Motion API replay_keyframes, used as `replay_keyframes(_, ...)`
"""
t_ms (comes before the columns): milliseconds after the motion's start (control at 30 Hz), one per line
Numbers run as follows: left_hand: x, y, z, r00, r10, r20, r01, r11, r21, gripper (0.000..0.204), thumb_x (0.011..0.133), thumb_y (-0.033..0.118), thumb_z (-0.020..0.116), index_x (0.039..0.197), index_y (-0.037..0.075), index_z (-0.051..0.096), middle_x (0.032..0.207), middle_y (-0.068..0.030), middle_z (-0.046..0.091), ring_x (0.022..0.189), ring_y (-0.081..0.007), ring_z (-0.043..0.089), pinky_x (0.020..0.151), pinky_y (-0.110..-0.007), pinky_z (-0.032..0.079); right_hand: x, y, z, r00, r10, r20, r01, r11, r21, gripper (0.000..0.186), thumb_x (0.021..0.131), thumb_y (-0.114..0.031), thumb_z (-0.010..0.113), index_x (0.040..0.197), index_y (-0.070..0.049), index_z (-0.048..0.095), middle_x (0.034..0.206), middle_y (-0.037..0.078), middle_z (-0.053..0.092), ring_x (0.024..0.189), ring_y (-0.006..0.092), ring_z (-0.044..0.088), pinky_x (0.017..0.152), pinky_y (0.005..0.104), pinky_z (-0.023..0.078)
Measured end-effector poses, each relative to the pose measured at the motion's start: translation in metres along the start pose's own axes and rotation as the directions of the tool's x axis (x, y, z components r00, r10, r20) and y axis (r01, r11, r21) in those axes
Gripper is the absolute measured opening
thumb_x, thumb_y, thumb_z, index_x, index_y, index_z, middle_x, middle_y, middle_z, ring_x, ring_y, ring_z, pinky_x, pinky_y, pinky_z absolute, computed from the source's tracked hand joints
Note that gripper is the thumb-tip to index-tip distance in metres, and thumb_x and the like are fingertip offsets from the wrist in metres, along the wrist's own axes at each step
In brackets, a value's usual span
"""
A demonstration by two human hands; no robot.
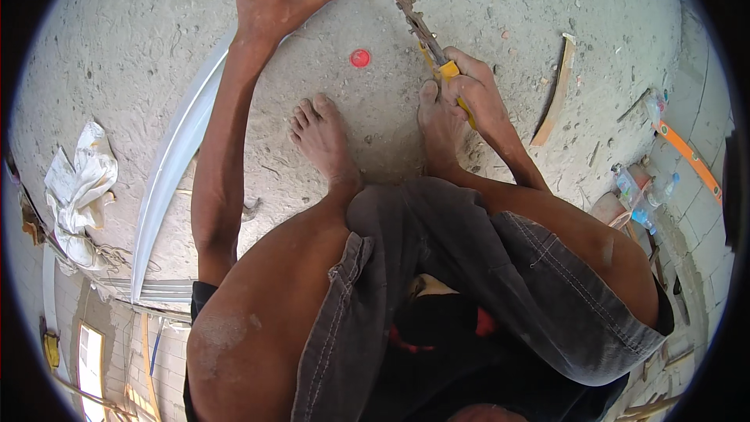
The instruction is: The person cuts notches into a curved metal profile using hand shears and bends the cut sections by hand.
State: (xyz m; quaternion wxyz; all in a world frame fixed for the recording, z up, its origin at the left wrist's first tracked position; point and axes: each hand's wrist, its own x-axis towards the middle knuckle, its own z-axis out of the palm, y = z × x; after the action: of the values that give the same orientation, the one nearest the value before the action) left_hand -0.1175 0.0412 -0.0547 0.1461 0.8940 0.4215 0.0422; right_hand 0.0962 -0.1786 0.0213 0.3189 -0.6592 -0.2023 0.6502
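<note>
A long, pale grey metal profile [183,121] runs from the top edge down to the lower left, seeming bent through the lens. My left hand [273,0] lies over its upper part, thumb on the near side and fingers across the far side, fingertips partly cut off by the picture's edge. In my right hand [476,90] are tin snips [414,16] with yellow handles, fingers wrapped round the grips. Their worn, dark jaws point up and left, slightly parted, close to the profile but apparently not around it.
Between my bare feet and the profile lies a red round cap [359,58] on the dusty floor. A curved wooden strip [556,90] is at right. Farther right are plastic bottles [637,191] and an orange level [689,158]. A white sack [82,187] lies at left, near stacked metal lengths [148,291].
</note>
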Motion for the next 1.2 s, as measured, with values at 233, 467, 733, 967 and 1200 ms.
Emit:
replay_keyframes(233,-0.013,0.01,0.01,0.983,0.069,-0.168,-0.028,0.972,0.234,0.081,0.068,0.07,0.068,0.112,0.003,0.06,0.11,-0.0177,0.058,0.105,-0.031,0.049,0.084,-0.048,0.038,0.006,-0.006,0.002,0.998,0.013,-0.054,-0.014,1.0,-0.007,0.023,0.07,-0.005,0.045,0.09,0.002,0.054,0.059,0.0,0.042,0.048,0.0084,0.039,0.045,0.0245,0.029)
replay_keyframes(467,-0.022,0.025,0.026,0.959,-0.004,-0.284,-0.006,0.999,-0.033,0.051,0.081,0.055,0.065,0.093,0.005,0.066,0.089,-0.0114,0.057,0.084,-0.0256,0.052,0.071,-0.043,0.041,0.006,-0.013,0.006,1.0,-0.003,0.005,0.003,0.998,-0.069,0.025,0.074,-0.017,0.043,0.092,-0.002,0.047,0.06,0.002,0.041,0.047,0.0088,0.035,0.043,0.0239,0.029)
replay_keyframes(733,-0.018,0.03,0.028,0.977,-0.189,-0.099,0.133,0.902,-0.412,0.049,0.087,0.051,0.058,0.076,0.004,0.066,0.067,-0.0097,0.06,0.06,-0.0233,0.056,0.056,-0.038,0.043,0.015,-0.011,0.01,0.999,-0.014,0.045,0.019,0.992,-0.124,0.021,0.073,-0.017,0.042,0.089,-0.003,0.045,0.059,0.003,0.041,0.046,0.0089,0.037,0.042,0.0249,0.031)
replay_keyframes(967,-0.015,0.028,0.037,0.986,-0.135,-0.096,0.092,0.927,-0.362,0.049,0.086,0.051,0.058,0.066,0.006,0.058,0.054,-0.0076,0.053,0.045,-0.0189,0.046,0.045,-0.037,0.038,0.012,-0.026,0.011,0.998,0.057,0.024,-0.054,0.989,-0.134,0.023,0.072,-0.016,0.041,0.091,-0.004,0.045,0.061,0.003,0.043,0.044,0.0088,0.038,0.041,0.0241,0.033)
replay_keyframes(1200,-0.01,0.031,0.026,0.988,-0.115,-0.104,0.085,0.961,-0.262,0.048,0.084,0.049,0.059,0.066,0.005,0.062,0.057,-0.01,0.058,0.047,-0.0227,0.054,0.047,-0.038,0.042,0.01,-0.042,0.001,0.97,0.221,0.107,-0.228,0.971,0.068,0.034,0.072,-0.017,0.041,0.103,-0.004,0.045,0.066,0.002,0.043,0.04,0.0063,0.033,0.034,0.0227,0.032)
